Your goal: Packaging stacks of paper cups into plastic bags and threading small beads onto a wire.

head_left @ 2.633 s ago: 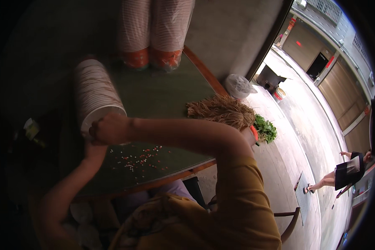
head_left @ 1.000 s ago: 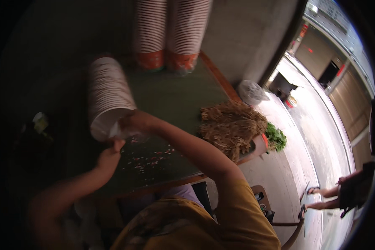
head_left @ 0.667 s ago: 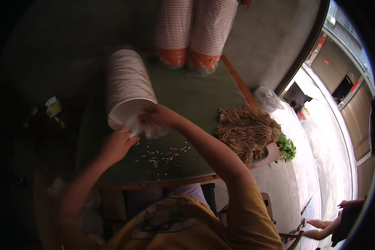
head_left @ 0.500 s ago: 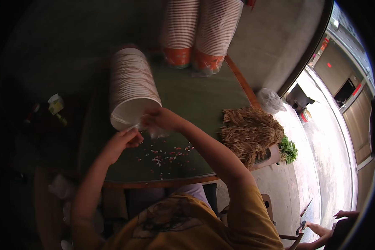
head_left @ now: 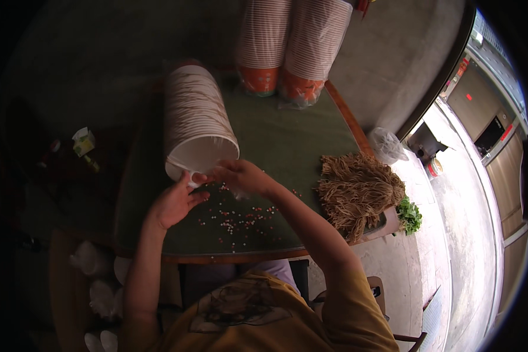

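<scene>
A long stack of white paper tubs [head_left: 202, 111] in a clear plastic bag lies on the green tabletop, its round open mouth facing me. At the lower rim of that mouth, my left hand [head_left: 173, 205] pinches the bag's gathered plastic [head_left: 192, 180] between thumb and forefinger, its other fingers loosely spread. My right hand [head_left: 240, 177] is close beside it, fingers bent in on the plastic; a thin flap of the bag hangs below. Its fingertips are partly hidden. Small colored beads [head_left: 240, 220] lie scattered on the table just under my hands.
Two more bagged stacks of white and orange tubs [head_left: 311, 53] stand at the table's far side. A bundle of brown strands [head_left: 361, 193] rests at the right edge, near a green leafy plant [head_left: 409, 215] and a crumpled plastic bag [head_left: 387, 145]. A tissue pack [head_left: 83, 141] sits left.
My left hand's palm has turned and its lower fingers have spread, while both hands stay at the bag's mouth. The view has shifted slightly. Another person's arm at the lower right has left view.
</scene>
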A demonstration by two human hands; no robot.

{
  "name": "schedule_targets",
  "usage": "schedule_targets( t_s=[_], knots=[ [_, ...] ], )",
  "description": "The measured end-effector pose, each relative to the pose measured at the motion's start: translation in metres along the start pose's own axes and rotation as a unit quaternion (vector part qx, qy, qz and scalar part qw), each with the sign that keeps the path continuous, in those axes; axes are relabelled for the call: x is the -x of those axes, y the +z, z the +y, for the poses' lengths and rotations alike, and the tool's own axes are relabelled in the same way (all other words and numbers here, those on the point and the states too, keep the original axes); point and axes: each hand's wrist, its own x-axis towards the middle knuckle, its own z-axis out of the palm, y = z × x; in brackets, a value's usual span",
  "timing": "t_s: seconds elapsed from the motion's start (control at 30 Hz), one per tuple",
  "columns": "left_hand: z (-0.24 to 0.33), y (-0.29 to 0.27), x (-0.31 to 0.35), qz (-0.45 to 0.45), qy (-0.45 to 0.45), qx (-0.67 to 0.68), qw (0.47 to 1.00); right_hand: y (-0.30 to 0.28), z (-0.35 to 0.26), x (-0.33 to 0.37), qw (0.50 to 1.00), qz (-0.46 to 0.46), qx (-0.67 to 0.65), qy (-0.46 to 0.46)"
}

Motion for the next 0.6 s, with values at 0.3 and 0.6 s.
schedule_targets(
  t_s=[0.3,0.6],
  knots=[
    [-0.003,0.013,-0.005,-0.067,-0.004,0.032,0.997,0.036,0.031,0.029,0.985,0.002,-0.171,0.031],
    [-0.005,0.059,0.0,0.013,0.012,0.056,0.998,0.039,0.018,0.044,0.918,0.118,0.375,-0.049]
  ],
)
